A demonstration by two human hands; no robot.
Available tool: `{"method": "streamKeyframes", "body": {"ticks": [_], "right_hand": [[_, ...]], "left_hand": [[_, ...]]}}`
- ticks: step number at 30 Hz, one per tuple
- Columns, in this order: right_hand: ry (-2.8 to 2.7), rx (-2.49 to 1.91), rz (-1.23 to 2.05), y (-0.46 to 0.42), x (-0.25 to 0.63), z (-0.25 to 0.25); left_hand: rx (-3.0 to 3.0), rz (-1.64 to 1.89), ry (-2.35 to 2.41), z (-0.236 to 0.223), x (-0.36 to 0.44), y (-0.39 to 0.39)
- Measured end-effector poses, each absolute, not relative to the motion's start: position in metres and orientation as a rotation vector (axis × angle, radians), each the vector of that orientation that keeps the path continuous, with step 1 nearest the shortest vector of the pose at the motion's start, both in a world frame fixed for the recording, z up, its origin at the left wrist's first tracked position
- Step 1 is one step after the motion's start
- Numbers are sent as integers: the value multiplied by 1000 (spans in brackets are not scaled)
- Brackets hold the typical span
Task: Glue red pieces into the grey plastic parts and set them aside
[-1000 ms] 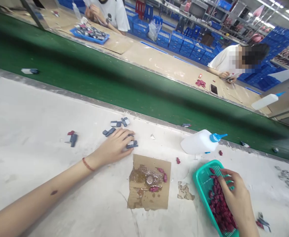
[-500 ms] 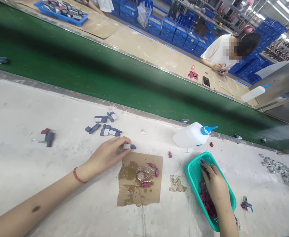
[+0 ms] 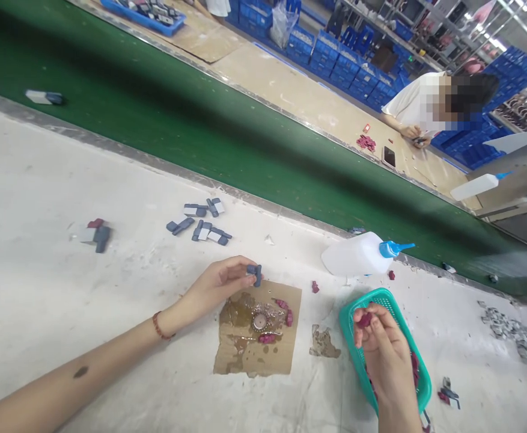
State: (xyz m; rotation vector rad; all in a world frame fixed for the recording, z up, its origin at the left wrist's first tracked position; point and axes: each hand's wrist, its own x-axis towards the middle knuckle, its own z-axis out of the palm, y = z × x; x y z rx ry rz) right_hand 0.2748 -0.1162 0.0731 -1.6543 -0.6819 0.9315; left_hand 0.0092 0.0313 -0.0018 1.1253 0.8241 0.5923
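Observation:
My left hand (image 3: 220, 284) pinches a small grey-blue part (image 3: 255, 273) just above the top edge of a glue-stained cardboard square (image 3: 258, 329). My right hand (image 3: 383, 349) is raised over a teal basket (image 3: 353, 319) and holds a small dark red piece (image 3: 365, 319) between its fingertips. More red pieces lie in the basket under that hand. A puddle of glue with a round cap (image 3: 259, 322) and a few red pieces sits on the cardboard.
Several grey-blue parts (image 3: 200, 225) lie on the white table behind my left hand, another pair (image 3: 97, 233) farther left. A white glue bottle (image 3: 360, 255) lies on its side. A green conveyor belt (image 3: 200, 120) runs behind. A person (image 3: 429, 108) works across it.
My left hand picked one grey-blue part from the pile and brought it to the cardboard. My right hand came up out of the basket with a red piece.

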Motion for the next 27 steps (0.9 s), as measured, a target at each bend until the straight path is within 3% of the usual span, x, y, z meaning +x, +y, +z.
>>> {"method": "streamKeyframes", "body": {"ticks": [11,20,27], "right_hand": [[-662,-1437,1412,-61,218,39],[-1372,-1708,1117,-66,197,31],[-1780,-1642,962,-74,195,29]], "left_hand": [[1082,846,833,-11,8,29],[1133,805,839,-6,8,28],[1330,818,750,-7,8,33]]}}
